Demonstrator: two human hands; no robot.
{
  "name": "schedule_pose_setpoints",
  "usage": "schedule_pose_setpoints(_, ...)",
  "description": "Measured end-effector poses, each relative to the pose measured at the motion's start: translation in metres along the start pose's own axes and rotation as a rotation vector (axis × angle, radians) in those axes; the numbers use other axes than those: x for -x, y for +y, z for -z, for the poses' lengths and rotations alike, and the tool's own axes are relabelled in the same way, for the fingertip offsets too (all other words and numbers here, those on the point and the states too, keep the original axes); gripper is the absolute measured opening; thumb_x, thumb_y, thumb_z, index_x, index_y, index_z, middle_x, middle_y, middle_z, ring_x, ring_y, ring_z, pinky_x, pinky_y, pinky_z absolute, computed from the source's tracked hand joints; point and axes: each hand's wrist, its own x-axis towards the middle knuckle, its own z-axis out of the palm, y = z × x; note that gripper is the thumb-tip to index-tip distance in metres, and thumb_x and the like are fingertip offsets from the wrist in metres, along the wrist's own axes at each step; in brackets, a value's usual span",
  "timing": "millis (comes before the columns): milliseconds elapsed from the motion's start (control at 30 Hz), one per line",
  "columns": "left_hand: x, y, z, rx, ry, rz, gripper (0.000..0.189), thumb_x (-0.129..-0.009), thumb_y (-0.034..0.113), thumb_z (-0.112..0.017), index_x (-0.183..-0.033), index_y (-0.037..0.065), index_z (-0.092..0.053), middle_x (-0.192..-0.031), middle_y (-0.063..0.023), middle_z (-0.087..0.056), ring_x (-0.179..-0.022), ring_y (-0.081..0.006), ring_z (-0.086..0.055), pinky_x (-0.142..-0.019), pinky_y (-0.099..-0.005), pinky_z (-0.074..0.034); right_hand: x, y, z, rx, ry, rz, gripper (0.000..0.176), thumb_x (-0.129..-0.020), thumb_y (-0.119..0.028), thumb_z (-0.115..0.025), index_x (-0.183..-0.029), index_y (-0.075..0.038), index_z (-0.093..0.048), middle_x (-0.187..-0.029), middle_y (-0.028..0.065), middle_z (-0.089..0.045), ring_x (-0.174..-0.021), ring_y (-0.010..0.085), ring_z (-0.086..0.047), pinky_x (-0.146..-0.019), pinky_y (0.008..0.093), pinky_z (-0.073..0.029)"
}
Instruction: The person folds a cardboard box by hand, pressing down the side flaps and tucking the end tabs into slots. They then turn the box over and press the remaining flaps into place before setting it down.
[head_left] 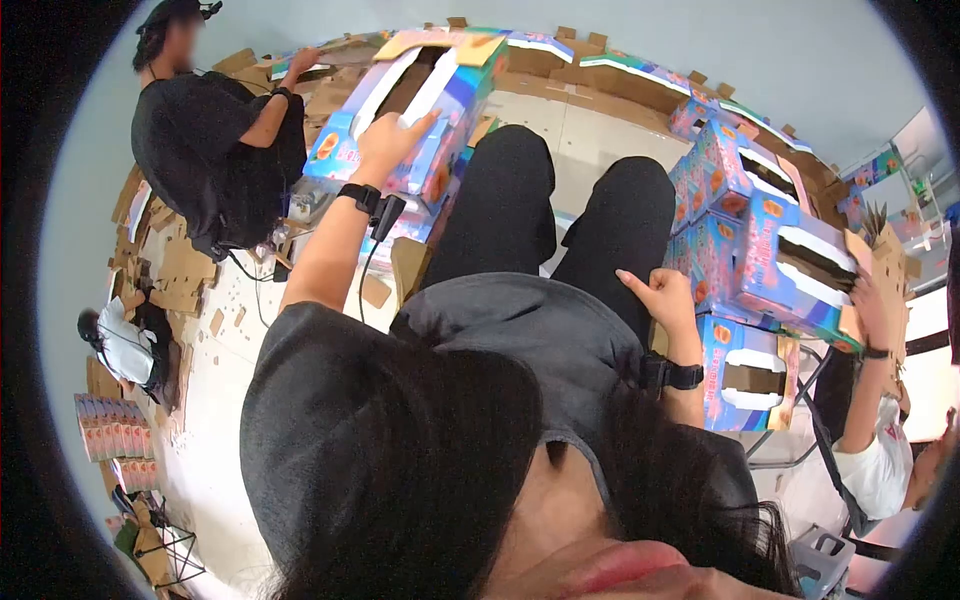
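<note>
My left hand (388, 148) grips the near side of a blue and pink printed carton (340, 150), fingers at the white edge of its top opening and thumb stretched out along it. This carton rests on another printed carton to the left of my knees. By my right thigh, my right hand (668, 298) has its fingers curled in and one digit sticking out, with nothing visible in it. Closest to that hand are the stacked printed cartons (708, 265) on my right.
A co-worker's hand (872, 310) touches an upper carton (790, 250) at right. Another person in black (205, 140) stands at left, handling cardboard. Flat cardboard (180, 270) and scraps litter the floor. Someone in white (130, 345) is farther back. Folded cartons line the wall.
</note>
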Motion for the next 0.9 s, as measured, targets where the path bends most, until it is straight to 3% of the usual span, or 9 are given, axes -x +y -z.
schedule_pose_setpoints(233, 0.057, 0.107, 0.087, 0.293, 0.320, -0.346, 0.073, -0.073, 0.073, -0.069, -0.077, 0.000, -0.068, -0.066, -0.0195, -0.066, -0.066, -0.0362, -0.069, -0.065, -0.0438, -0.053, 0.008, -0.025, 0.015, 0.187, -0.009, 0.077, 0.058, -0.075, -0.050, -0.082, -0.055, -0.002, -0.055, -0.048, 0.0069, -0.046, -0.046, 0.0194, -0.046, -0.048, 0.0356, -0.038)
schedule_pose_setpoints(300, 0.072, 0.132, 0.098, 0.387, 0.324, -0.474, 0.062, -0.075, 0.058, -0.077, -0.096, 0.001, -0.073, -0.073, -0.0160, -0.071, -0.065, -0.0264, -0.070, -0.062, -0.0377, -0.053, 0.007, -0.040, 0.027, 0.142, 0.027, 0.153, 0.051, -0.076, -0.046, -0.082, -0.062, -0.003, -0.059, -0.049, 0.0066, -0.046, -0.047, 0.0203, -0.048, -0.049, 0.0359, -0.039)
schedule_pose_setpoints(367, 0.087, 0.158, 0.100, 0.435, 0.376, -0.578, 0.063, -0.072, 0.058, -0.079, -0.096, 0.000, -0.072, -0.074, -0.0160, -0.070, -0.067, -0.0287, -0.069, -0.064, -0.0389, -0.052, 0.007, -0.064, 0.046, 0.025, 0.096, 0.209, 0.044, -0.077, -0.042, -0.082, -0.069, -0.003, -0.062, -0.050, 0.0058, -0.045, -0.047, 0.0201, -0.048, -0.050, 0.0362, -0.040)
schedule_pose_setpoints(400, 0.095, 0.169, 0.100, 0.434, 0.391, -0.611, 0.064, -0.070, 0.057, -0.080, -0.096, 0.000, -0.071, -0.075, -0.0157, -0.070, -0.068, -0.0299, -0.067, -0.065, -0.0396, -0.051, 0.005, -0.073, 0.057, -0.032, 0.070, 0.206, 0.038, -0.078, -0.037, -0.082, -0.090, -0.004, -0.067, -0.064, 0.0058, -0.053, -0.059, 0.0191, -0.053, -0.056, 0.0337, -0.043)
schedule_pose_setpoints(500, 0.121, 0.198, 0.089, 0.512, 0.389, -0.667, 0.065, -0.063, 0.054, -0.085, -0.099, 0.002, -0.068, -0.085, -0.0124, -0.069, -0.078, -0.0300, -0.059, -0.077, -0.0389, -0.045, 0.009, -0.107, 0.075, -0.286, 0.413, 0.505, 0.059, -0.079, -0.035, -0.080, -0.123, -0.002, -0.060, -0.102, 0.0131, -0.062, -0.092, 0.0236, -0.059, -0.077, 0.0341, -0.047)
schedule_pose_setpoints(567, 0.133, 0.214, 0.071, 0.627, 0.444, -0.693, 0.071, -0.063, 0.066, -0.081, -0.091, 0.002, -0.068, -0.081, -0.0120, -0.066, -0.078, -0.0319, -0.056, -0.084, -0.0403, -0.041, 0.009, -0.115, 0.081, -0.228, 0.513, 0.640, 0.089, -0.078, -0.030, -0.081, -0.148, 0.001, -0.034, -0.141, 0.0213, -0.042, -0.128, 0.0346, -0.044, -0.103, 0.0410, -0.039)
schedule_pose_setpoints(600, 0.140, 0.221, 0.065, 0.663, 0.435, -0.707, 0.070, -0.063, 0.064, -0.082, -0.092, 0.002, -0.067, -0.081, -0.0108, -0.064, -0.082, -0.0298, -0.054, -0.086, -0.0400, -0.039, 0.007, -0.109, 0.077, -0.164, 0.487, 0.610, 0.113, -0.075, -0.027, -0.084, -0.155, 0.001, -0.010, -0.154, 0.0244, -0.023, -0.144, 0.0381, -0.025, -0.115, 0.0464, -0.027)
schedule_pose_setpoints(733, 0.170, 0.232, 0.030, 0.639, 0.263, -0.656, 0.082, -0.064, 0.064, -0.081, -0.112, 0.000, -0.061, -0.099, -0.0139, -0.065, -0.092, -0.0333, -0.053, -0.091, -0.0424, -0.038, -0.005, -0.101, 0.042, -0.413, 0.423, 0.532, 0.138, -0.069, -0.024, -0.089, -0.154, -0.003, 0.018, -0.157, 0.0216, -0.011, -0.144, 0.0329, -0.021, -0.118, 0.0474, -0.023)
schedule_pose_setpoints(900, 0.179, 0.213, 0.012, 0.660, 0.074, -0.826, 0.065, -0.088, 0.040, -0.068, -0.131, -0.005, -0.049, -0.119, -0.0212, -0.059, -0.111, -0.0369, -0.052, -0.100, -0.0446, -0.034, -0.002, -0.080, 0.028, -0.603, 0.337, 0.534, 0.137, -0.070, -0.019, -0.088, -0.153, -0.001, 0.021, -0.156, 0.0251, -0.015, -0.143, 0.0316, -0.026, -0.117, 0.0422, -0.023)
